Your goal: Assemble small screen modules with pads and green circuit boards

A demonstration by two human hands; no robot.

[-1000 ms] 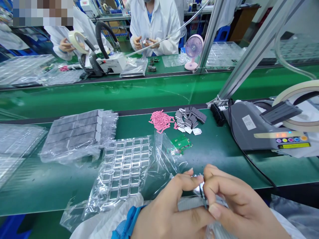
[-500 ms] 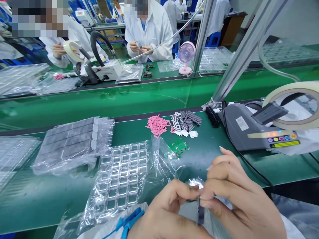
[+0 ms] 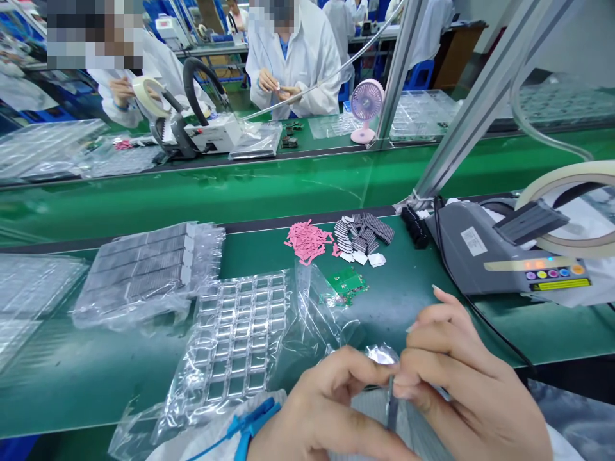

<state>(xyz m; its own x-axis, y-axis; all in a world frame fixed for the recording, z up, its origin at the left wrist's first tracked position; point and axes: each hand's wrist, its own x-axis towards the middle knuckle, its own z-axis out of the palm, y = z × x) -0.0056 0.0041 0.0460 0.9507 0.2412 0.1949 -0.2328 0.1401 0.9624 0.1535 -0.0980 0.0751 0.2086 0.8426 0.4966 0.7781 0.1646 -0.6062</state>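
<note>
My left hand (image 3: 331,403) and my right hand (image 3: 466,378) meet at the lower right, thumbs and forefingers pinched together. Between them is a small thin dark grey flat piece (image 3: 392,403), held on edge; the fingers hide much of it, and its exact kind does not show. A blue wrist strap (image 3: 254,422) circles my left wrist. Just beyond the hands lie green circuit boards (image 3: 346,283) on a clear plastic bag (image 3: 312,307). Left of my left hand is a clear plastic tray (image 3: 243,333) with square pockets.
Behind the boards lie pink strips (image 3: 307,241), dark grey pieces in rows (image 3: 372,230) and white pieces (image 3: 377,260). A tape dispenser (image 3: 480,243) stands right, its cable (image 3: 480,314) crossing the bench. Bagged stacked parts (image 3: 144,266) lie left. Co-workers (image 3: 298,57) sit beyond the clear partition.
The whole view has shifted slightly, so the bench things appear a little further right. Both hands stay pinched on the dark piece, which now shows more edge-on.
</note>
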